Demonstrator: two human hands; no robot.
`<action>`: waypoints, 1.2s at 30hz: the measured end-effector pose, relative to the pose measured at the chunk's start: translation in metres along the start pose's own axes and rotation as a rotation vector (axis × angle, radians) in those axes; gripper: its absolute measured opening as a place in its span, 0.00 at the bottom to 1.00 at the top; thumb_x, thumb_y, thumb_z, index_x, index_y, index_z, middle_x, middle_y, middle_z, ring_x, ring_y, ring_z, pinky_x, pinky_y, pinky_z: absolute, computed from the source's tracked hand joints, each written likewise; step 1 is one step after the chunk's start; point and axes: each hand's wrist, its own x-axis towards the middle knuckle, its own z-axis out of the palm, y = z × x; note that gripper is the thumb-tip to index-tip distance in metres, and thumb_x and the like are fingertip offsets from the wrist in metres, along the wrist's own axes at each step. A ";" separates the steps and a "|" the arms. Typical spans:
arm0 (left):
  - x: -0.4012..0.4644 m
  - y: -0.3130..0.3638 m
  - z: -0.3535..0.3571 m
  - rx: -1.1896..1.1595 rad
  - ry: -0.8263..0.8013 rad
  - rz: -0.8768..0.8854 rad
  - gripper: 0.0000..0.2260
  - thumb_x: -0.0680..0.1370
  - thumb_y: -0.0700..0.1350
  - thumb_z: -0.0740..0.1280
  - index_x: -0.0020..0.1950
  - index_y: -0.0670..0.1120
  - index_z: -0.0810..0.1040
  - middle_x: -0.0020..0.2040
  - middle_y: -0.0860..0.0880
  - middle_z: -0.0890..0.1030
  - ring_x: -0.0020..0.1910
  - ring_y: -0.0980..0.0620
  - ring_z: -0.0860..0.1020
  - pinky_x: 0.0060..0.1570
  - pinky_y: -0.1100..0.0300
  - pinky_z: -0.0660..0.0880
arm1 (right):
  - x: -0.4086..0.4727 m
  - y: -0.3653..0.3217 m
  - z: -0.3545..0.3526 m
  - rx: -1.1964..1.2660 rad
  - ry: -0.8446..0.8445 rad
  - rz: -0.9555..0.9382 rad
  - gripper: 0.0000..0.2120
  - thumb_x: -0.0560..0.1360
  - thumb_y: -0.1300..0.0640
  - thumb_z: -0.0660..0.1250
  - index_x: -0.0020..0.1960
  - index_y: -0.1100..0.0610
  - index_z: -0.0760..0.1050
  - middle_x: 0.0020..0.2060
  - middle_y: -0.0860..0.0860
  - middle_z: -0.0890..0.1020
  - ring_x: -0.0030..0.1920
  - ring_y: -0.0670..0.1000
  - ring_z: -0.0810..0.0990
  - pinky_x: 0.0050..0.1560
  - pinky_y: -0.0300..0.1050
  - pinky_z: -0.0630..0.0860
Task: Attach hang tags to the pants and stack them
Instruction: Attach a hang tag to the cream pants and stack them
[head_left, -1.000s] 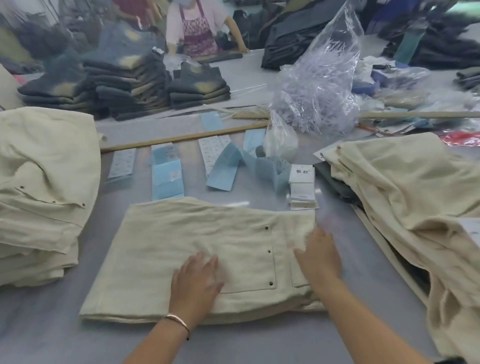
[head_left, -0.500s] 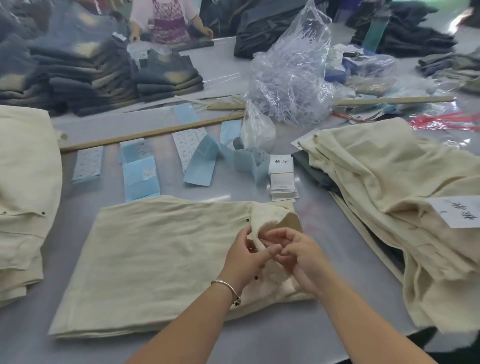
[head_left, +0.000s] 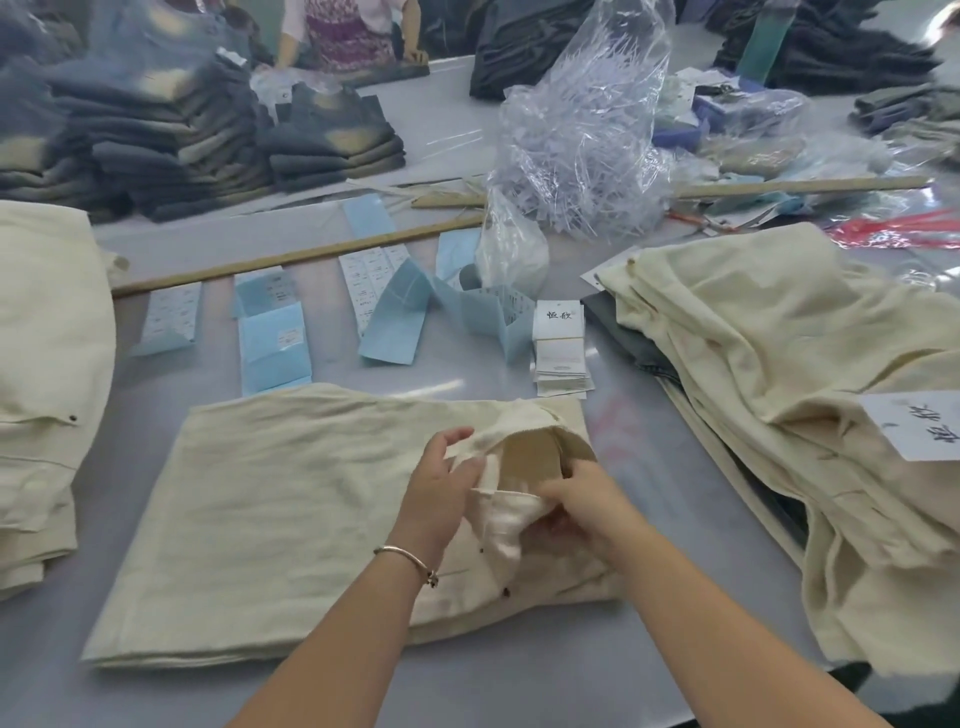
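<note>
Centrally, both hands (head_left: 441, 488) (head_left: 587, 501) pinching folded pants' (head_left: 291, 519) turned-back waistband edge

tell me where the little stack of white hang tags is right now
In the head view the stack of white hang tags lies right of centre on the table, between the blue folded cards and the right-hand cream pants pile.

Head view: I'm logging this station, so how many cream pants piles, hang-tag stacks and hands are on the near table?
Cream pants piles: 3 (left stack, folded pair, right heap)
Hang-tag stacks: 1 (hang-tag stack)
Hands: 2 (left hand, right hand)
Total: 6
</note>
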 end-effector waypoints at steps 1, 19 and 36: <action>0.002 0.001 -0.003 0.023 0.098 0.038 0.10 0.78 0.43 0.68 0.57 0.54 0.77 0.38 0.53 0.78 0.34 0.58 0.74 0.34 0.66 0.71 | 0.000 -0.001 -0.001 0.056 -0.026 0.034 0.07 0.72 0.69 0.64 0.46 0.60 0.77 0.29 0.52 0.79 0.25 0.50 0.76 0.24 0.40 0.72; 0.010 0.067 -0.047 0.848 -0.038 0.219 0.31 0.60 0.58 0.80 0.60 0.60 0.74 0.47 0.59 0.80 0.46 0.57 0.78 0.47 0.57 0.76 | 0.028 -0.052 -0.031 0.033 -0.002 -0.295 0.14 0.81 0.60 0.62 0.39 0.54 0.80 0.35 0.51 0.81 0.38 0.50 0.76 0.38 0.44 0.70; -0.008 0.071 -0.044 0.948 0.563 0.668 0.03 0.69 0.39 0.70 0.40 0.45 0.79 0.31 0.46 0.80 0.33 0.40 0.79 0.32 0.53 0.74 | 0.025 -0.069 -0.001 -0.053 -0.114 -0.354 0.20 0.71 0.69 0.66 0.27 0.54 0.66 0.25 0.49 0.69 0.27 0.48 0.65 0.26 0.38 0.61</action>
